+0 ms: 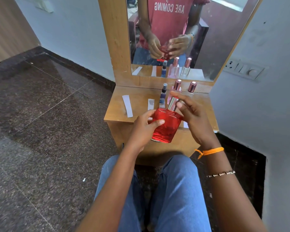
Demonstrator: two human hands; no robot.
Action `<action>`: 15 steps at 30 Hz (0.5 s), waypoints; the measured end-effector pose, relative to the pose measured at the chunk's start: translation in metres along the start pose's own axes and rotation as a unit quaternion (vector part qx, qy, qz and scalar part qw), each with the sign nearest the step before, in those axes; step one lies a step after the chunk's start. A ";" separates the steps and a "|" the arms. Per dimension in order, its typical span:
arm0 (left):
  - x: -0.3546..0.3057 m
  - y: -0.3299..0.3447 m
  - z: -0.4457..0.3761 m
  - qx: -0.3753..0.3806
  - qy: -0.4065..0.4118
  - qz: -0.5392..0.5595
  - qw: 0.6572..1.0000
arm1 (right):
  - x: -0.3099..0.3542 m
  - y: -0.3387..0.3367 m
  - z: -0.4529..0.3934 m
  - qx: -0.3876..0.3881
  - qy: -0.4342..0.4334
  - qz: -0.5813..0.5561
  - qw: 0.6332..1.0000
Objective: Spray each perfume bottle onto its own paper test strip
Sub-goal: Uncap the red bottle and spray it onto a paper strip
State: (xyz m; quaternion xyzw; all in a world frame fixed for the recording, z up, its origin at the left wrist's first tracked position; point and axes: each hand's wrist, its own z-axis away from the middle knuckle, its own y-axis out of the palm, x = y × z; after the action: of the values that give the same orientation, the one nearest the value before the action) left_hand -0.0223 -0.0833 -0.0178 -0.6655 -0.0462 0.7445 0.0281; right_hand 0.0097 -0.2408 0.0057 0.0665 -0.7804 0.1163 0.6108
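My left hand (145, 127) grips a square red perfume bottle (166, 126) held above the front edge of the small wooden dressing table (117, 113). My right hand (192, 113) pinches the bottle's silver cap (173, 103) at its top. At the back of the table stand a small blue spray bottle (163, 94), a pink bottle with a rose cap (176, 87) and a clear bottle with a rose cap (192, 87). Two white paper strips lie on the table, one at the left (127, 106) and one in the middle (150, 104). Another strip's end (185, 124) shows under my right hand.
A wood-framed mirror (224, 39) rises behind the table and reflects the bottles and my hands. Grey walls close in on both sides, with a switch panel (244, 69) on the right. Dark stone floor (49, 114) spreads to the left. My knees in jeans (174, 190) sit below the table.
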 end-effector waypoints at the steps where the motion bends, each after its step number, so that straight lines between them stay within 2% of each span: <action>1: 0.000 -0.002 -0.001 -0.005 0.004 -0.009 1.000 | 0.001 -0.002 -0.002 -0.005 0.004 -0.005 1.000; 9: 0.006 -0.009 -0.002 -0.022 0.028 -0.049 0.998 | 0.010 -0.005 -0.011 -0.029 0.034 0.020 0.999; 15: 0.007 0.001 -0.001 -0.033 0.021 -0.041 0.998 | 0.012 -0.006 -0.014 -0.064 0.035 0.084 0.994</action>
State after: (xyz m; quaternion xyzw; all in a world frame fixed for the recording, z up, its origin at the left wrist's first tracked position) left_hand -0.0224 -0.0834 -0.0247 -0.6791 -0.0971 0.7267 0.0375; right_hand 0.0210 -0.2420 0.0209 -0.0425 -0.7669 0.1198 0.6291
